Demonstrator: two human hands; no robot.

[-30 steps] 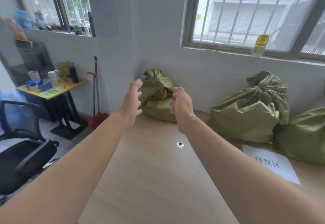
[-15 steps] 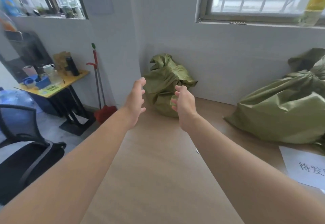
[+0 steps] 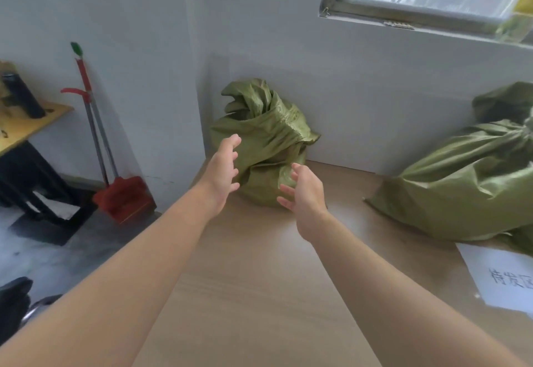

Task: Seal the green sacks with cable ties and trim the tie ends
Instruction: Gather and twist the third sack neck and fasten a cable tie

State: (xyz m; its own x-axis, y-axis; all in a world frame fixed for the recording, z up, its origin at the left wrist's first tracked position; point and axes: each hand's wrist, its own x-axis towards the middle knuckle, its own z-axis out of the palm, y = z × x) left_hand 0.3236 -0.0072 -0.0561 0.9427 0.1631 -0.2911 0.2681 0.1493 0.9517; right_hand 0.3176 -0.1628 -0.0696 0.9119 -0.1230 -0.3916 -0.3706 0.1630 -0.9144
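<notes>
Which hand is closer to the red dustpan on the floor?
Left. The left hand is to the right of the red dustpan; the right hand is farther right, past the left one.

This is looking like a plain packing or dispatch room: bulging green woven plastic sacks point(image 3: 461, 188) are sitting on a pale wooden desk point(image 3: 253, 294) against a bare grey wall point(image 3: 375, 78). A white printed paper sign point(image 3: 504, 277) is lying beside them, and a red long-handled dustpan point(image 3: 124, 196) is leaning near a yellow-topped side table point(image 3: 26, 124).

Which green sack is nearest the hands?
The small upright sack in the wall corner: left hand and right hand flank it, both open. The bigger sack to the right lies apart from them.
</notes>
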